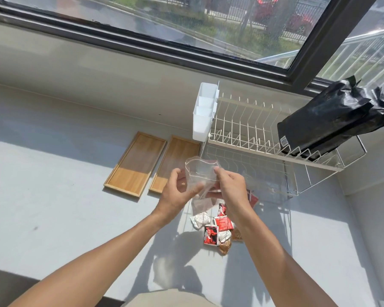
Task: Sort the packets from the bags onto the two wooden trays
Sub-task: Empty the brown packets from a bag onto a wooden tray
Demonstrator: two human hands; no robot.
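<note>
My left hand and right hand both pinch the clear bag; the packets lie on the desk just below, nearer my right; the trays sit far-left.

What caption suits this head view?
Both hands hold a clear bag above packets; two trays bare.

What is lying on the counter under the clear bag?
Under the clear bag, held by both hands, a pile of packets lies on the counter: red, white and brown. The right hand covers part of it.
</note>
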